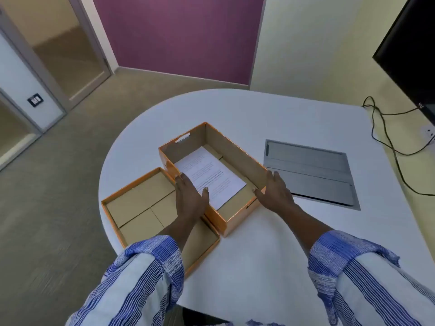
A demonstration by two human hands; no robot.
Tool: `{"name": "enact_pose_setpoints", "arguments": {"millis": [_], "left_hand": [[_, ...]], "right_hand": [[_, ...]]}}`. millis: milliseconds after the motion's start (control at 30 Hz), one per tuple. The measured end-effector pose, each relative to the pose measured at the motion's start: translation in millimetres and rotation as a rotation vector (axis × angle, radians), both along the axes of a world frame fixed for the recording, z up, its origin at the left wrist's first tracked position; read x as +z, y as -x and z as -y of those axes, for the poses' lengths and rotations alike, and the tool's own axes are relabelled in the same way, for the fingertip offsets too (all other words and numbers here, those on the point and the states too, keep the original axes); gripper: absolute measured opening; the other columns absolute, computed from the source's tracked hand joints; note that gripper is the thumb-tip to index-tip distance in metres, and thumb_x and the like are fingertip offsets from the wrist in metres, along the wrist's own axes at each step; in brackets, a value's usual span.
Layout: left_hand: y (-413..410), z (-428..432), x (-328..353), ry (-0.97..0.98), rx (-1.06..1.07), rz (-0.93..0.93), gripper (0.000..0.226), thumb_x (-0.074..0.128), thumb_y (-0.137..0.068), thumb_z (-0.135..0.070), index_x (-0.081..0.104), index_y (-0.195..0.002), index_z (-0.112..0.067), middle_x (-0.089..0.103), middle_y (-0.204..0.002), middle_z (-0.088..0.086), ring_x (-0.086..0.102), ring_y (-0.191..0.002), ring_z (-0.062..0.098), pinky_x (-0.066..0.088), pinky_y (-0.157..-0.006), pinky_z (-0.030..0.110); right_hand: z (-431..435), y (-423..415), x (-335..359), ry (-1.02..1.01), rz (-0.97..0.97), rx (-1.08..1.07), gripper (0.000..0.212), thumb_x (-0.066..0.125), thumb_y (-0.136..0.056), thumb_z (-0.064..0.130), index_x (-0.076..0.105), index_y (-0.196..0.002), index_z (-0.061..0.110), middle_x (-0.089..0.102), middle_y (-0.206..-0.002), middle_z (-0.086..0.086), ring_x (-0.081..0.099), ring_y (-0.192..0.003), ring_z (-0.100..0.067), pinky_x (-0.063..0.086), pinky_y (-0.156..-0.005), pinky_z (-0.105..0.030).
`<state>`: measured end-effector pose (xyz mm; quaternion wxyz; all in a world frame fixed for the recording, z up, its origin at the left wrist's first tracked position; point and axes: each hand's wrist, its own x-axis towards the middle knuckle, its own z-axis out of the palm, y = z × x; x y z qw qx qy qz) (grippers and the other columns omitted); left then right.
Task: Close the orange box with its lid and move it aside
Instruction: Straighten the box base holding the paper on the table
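Observation:
The orange box [237,151] stands open in the middle of the white table, its brown inside showing and a printed white sheet [211,175] lying on its floor. Its lid [141,203] lies upside down on the table just left of the box, near the table's edge. My left hand [189,196] is flat, fingers apart, over the box's left wall and the sheet's edge, holding nothing. Spread wide with an empty palm, my right hand [275,192] rests against the box's right wall near the front corner.
A grey metal cable hatch [310,170] is set into the table [270,255] right of the box. Black cables [386,137] trail off the far right edge below a dark screen [414,50]. The table's curved edge runs close to the lid's left side.

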<state>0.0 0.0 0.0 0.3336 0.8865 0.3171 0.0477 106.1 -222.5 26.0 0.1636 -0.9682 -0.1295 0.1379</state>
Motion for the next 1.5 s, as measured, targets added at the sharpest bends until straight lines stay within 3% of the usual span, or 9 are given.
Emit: {"name": "enact_pose_setpoints", "arguments": {"millis": [167, 267, 433, 667, 833, 967, 1067, 1300, 1500], "left_hand": [[-3, 2, -9, 0.271, 0.144, -0.079, 0.066, 0.056, -0.096, -0.031, 0.031, -0.148, 0.000, 0.048, -0.142, 0.024, 0.056, -0.120, 0.039, 0.051, -0.095, 0.045], [-4, 3, -11, 0.386, 0.130, -0.052, 0.047, 0.052, -0.094, -0.026, 0.042, -0.136, -0.007, 0.064, -0.118, 0.017, 0.064, -0.100, 0.033, 0.056, -0.090, 0.046], [-18, -3, -4, 0.421, 0.180, -0.006, 0.045, 0.055, -0.088, -0.019, 0.044, -0.130, -0.007, 0.065, -0.107, 0.015, 0.067, -0.092, 0.034, 0.060, -0.084, 0.050], [-7, 33, -24, 0.484, 0.007, 0.020, 0.053, 0.049, -0.088, -0.019, 0.049, -0.140, -0.017, 0.069, -0.122, 0.013, 0.067, -0.104, 0.037, 0.058, -0.090, 0.054], [-18, 33, -17, 0.302, -0.119, 0.038, 0.054, 0.047, -0.095, -0.021, 0.046, -0.149, -0.020, 0.068, -0.129, 0.009, 0.065, -0.106, 0.032, 0.051, -0.084, 0.036], [-4, 57, -14, 0.234, -0.243, 0.081, 0.043, 0.041, -0.090, -0.023, 0.058, -0.129, -0.019, 0.070, -0.099, 0.001, 0.067, -0.091, 0.032, 0.046, -0.067, 0.033], [14, 71, -22, 0.172, -0.337, 0.090, 0.046, 0.038, -0.089, -0.025, 0.056, -0.131, -0.022, 0.072, -0.094, 0.002, 0.064, -0.078, 0.025, 0.051, -0.068, 0.038], [50, 85, -40, 0.121, -0.414, 0.132, 0.055, 0.044, -0.094, -0.019, 0.047, -0.146, -0.035, 0.070, -0.092, -0.010, 0.058, -0.071, -0.002, 0.034, -0.058, 0.007], [64, 87, -45, 0.148, -0.406, 0.119, 0.055, 0.047, -0.094, -0.020, 0.048, -0.147, -0.033, 0.069, -0.107, -0.015, 0.061, -0.075, 0.001, 0.045, -0.064, 0.022]], "right_hand": [[6, 1, -10, 0.013, -0.034, -0.007, 0.069, 0.059, -0.095, 0.045, 0.038, -0.145, 0.001, 0.028, -0.160, -0.017, 0.040, -0.139, -0.037, 0.043, -0.104, -0.046], [11, -1, -12, 0.000, -0.010, 0.016, 0.067, 0.059, -0.095, 0.043, 0.040, -0.144, 0.003, 0.028, -0.160, -0.016, 0.042, -0.136, -0.038, 0.043, -0.102, -0.045], [15, -15, -5, -0.041, 0.022, 0.024, 0.068, 0.060, -0.095, 0.041, 0.037, -0.149, 0.007, 0.032, -0.158, -0.017, 0.045, -0.133, -0.039, 0.044, -0.103, -0.046], [74, -8, -23, -0.043, -0.003, -0.118, 0.071, 0.055, -0.097, 0.040, 0.030, -0.153, 0.004, 0.028, -0.162, -0.019, 0.036, -0.143, -0.042, 0.036, -0.112, -0.049], [75, -20, -12, -0.069, 0.039, -0.205, 0.075, 0.055, -0.097, 0.043, 0.026, -0.155, 0.005, 0.035, -0.156, -0.021, 0.042, -0.137, -0.042, 0.040, -0.106, -0.049], [99, -12, -15, -0.082, 0.053, -0.309, 0.072, 0.055, -0.098, 0.041, 0.028, -0.154, 0.006, 0.044, -0.150, -0.022, 0.048, -0.133, -0.041, 0.045, -0.101, -0.048], [118, -1, -24, -0.116, 0.024, -0.410, 0.063, 0.053, -0.100, 0.040, 0.035, -0.151, 0.009, 0.053, -0.144, -0.020, 0.053, -0.130, -0.040, 0.046, -0.100, -0.046], [136, 29, -50, -0.061, 0.055, -0.509, 0.031, 0.047, -0.102, 0.024, 0.057, -0.126, 0.007, 0.070, -0.115, -0.020, 0.068, -0.101, -0.041, 0.047, -0.078, -0.037], [130, 48, -57, -0.058, 0.088, -0.523, 0.038, 0.048, -0.102, 0.021, 0.050, -0.137, 0.008, 0.065, -0.124, -0.018, 0.066, -0.108, -0.039, 0.051, -0.086, -0.042]]}}
